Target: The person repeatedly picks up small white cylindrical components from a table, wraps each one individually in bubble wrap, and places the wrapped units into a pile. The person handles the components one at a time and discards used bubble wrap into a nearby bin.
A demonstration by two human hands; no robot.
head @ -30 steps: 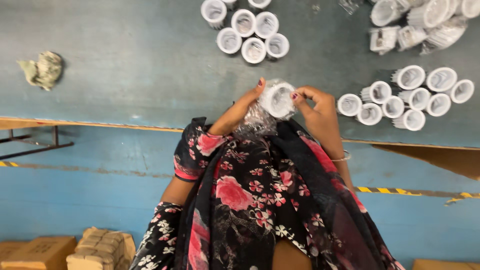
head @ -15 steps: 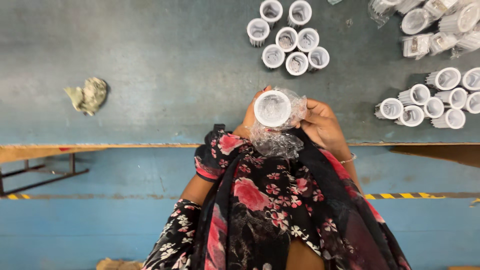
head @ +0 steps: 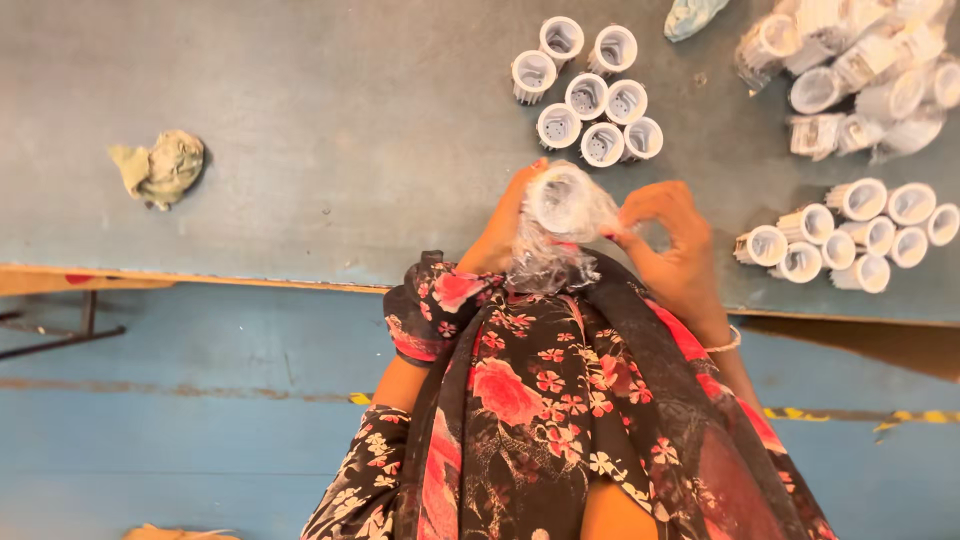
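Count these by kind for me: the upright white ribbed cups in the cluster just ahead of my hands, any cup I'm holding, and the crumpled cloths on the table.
Upright white ribbed cups in the cluster: 8
Film-wrapped white cup, held between left hand and right hand: 1
Crumpled cloths, one at the left and one at the top edge: 2
Total: 11

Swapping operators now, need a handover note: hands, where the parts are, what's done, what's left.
Left hand: holds the white ribbed part inside a clear plastic bag.
Right hand: pinches the bag's edge beside the part.
Upright group of bare parts: on the grey table, just beyond the hands.
Row of parts lying on their sides: to the right.
Bagged pile: far right corner.
Crumpled rag: left.
Done: some parts bagged. Left: the part in hand, bare ones.
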